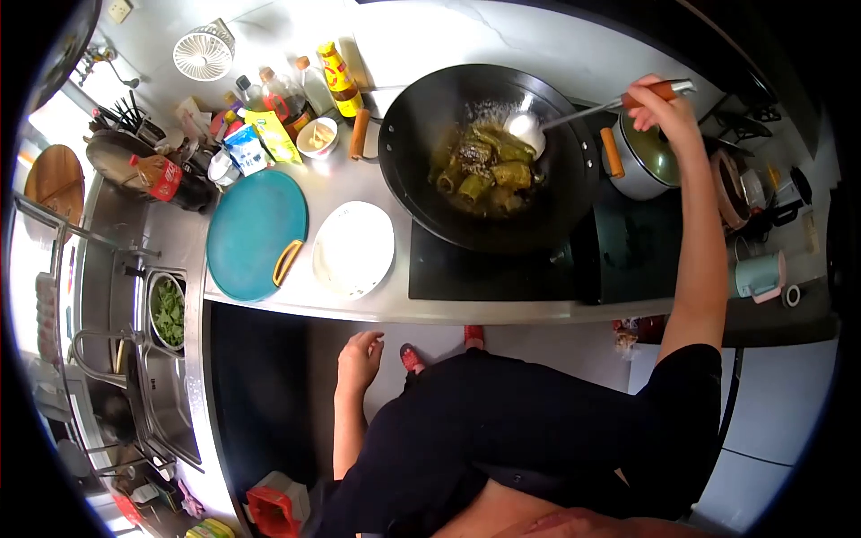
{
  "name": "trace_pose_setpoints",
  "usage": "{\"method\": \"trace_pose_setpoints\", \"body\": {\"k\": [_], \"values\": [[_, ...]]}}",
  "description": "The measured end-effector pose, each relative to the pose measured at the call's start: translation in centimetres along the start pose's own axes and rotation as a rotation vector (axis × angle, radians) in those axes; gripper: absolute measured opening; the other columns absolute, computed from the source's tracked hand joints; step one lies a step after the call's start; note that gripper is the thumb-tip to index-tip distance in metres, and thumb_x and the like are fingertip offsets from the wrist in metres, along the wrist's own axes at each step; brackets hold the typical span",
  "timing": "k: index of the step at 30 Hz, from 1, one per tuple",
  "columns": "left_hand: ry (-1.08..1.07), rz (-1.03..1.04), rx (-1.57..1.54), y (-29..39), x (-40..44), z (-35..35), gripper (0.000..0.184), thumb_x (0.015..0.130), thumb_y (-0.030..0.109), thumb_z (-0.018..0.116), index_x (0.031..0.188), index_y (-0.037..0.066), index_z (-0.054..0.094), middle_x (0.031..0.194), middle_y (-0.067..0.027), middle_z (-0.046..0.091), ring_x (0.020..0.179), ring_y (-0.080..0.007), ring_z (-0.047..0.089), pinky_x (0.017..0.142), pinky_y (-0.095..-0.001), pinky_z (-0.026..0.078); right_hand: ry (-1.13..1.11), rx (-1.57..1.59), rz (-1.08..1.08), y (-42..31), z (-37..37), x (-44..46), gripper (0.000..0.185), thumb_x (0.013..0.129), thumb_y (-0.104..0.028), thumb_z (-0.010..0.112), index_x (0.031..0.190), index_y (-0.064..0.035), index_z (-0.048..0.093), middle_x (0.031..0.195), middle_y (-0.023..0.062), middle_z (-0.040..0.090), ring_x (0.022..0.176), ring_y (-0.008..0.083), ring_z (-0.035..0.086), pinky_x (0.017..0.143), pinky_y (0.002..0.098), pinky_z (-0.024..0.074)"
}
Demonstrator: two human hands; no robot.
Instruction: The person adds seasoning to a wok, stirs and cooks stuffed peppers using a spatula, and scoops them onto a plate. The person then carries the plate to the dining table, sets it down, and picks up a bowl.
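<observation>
My right hand [662, 109] is closed around the wooden handle of a metal ladle [526, 134], whose bowl rests in the black wok [430, 197]. Inside the wok, green peppers [489, 170] lie in dark, bubbling liquid. Below the counter's front edge hangs my left hand [360, 360], its fingers loosely curled and partly hidden, touching nothing that shows. To the left of the wok stand a white bowl [353, 249] and a teal cutting board [256, 235].
Right of the wok is a lidded pot [641, 161]. Sauce bottles [339, 81], seasoning packets [272, 136], a small bowl [317, 138] and a cola bottle [170, 184] line the back left. Leafy greens [168, 311] sit by the sink [170, 394].
</observation>
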State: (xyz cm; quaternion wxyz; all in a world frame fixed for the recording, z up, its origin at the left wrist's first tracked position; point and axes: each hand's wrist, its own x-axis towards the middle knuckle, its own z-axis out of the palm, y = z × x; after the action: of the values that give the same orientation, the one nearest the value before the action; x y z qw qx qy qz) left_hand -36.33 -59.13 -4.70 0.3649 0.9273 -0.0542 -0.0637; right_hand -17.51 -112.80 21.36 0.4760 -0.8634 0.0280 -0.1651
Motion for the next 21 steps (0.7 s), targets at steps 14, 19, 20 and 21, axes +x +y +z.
{"method": "trace_pose_setpoints", "body": {"k": [14, 19, 20, 21], "values": [[-0.007, 0.041, 0.045, 1.2, 0.9, 1.1, 0.017, 0.083, 0.008, 0.064, 0.099, 0.004, 0.068, 0.085, -0.0121, 0.066, 0.075, -0.0267, 0.064, 0.07, -0.0337, 0.051, -0.184, 0.11, -0.315, -6.0, 1.7, -7.3, 0.013, 0.086, -0.01, 0.062, 0.092, -0.0003, 0.068, 0.08, 0.0066, 0.066, 0.064, 0.0107, 0.062, 0.059, 0.0234, 0.0487], [-0.063, 0.099, 0.049, 2.1, 2.8, 0.7, 0.017, 0.083, 0.009, 0.064, 0.099, 0.004, 0.067, 0.087, -0.0127, 0.067, 0.077, -0.0282, 0.065, 0.071, -0.0351, 0.051, -0.324, -0.233, -0.741, -11.0, 3.7, -14.2, 0.033, 0.066, -0.002, 0.069, 0.098, -0.0004, 0.065, 0.077, 0.0114, 0.064, 0.064, 0.0217, 0.061, 0.056, 0.0291, 0.0462], [-0.071, 0.113, 0.047, 2.0, 2.8, 0.7, 0.017, 0.083, 0.01, 0.064, 0.099, 0.005, 0.067, 0.087, -0.0127, 0.067, 0.078, -0.0283, 0.065, 0.071, -0.0352, 0.052, -0.286, -0.317, -0.775, -11.3, 4.0, -15.4, 0.035, 0.064, -0.002, 0.07, 0.098, -0.0012, 0.064, 0.078, 0.0113, 0.063, 0.063, 0.0226, 0.061, 0.054, 0.0293, 0.0452], [-0.085, 0.11, 0.046, 1.9, 2.8, 0.5, 0.016, 0.084, 0.011, 0.064, 0.098, 0.006, 0.067, 0.087, -0.0123, 0.066, 0.08, -0.0288, 0.065, 0.071, -0.0364, 0.051, -0.248, -0.355, -0.785, -11.8, 4.1, -16.5, 0.035, 0.064, -0.003, 0.07, 0.098, -0.0026, 0.064, 0.078, 0.0113, 0.063, 0.062, 0.0246, 0.061, 0.051, 0.0293, 0.0436]]}}
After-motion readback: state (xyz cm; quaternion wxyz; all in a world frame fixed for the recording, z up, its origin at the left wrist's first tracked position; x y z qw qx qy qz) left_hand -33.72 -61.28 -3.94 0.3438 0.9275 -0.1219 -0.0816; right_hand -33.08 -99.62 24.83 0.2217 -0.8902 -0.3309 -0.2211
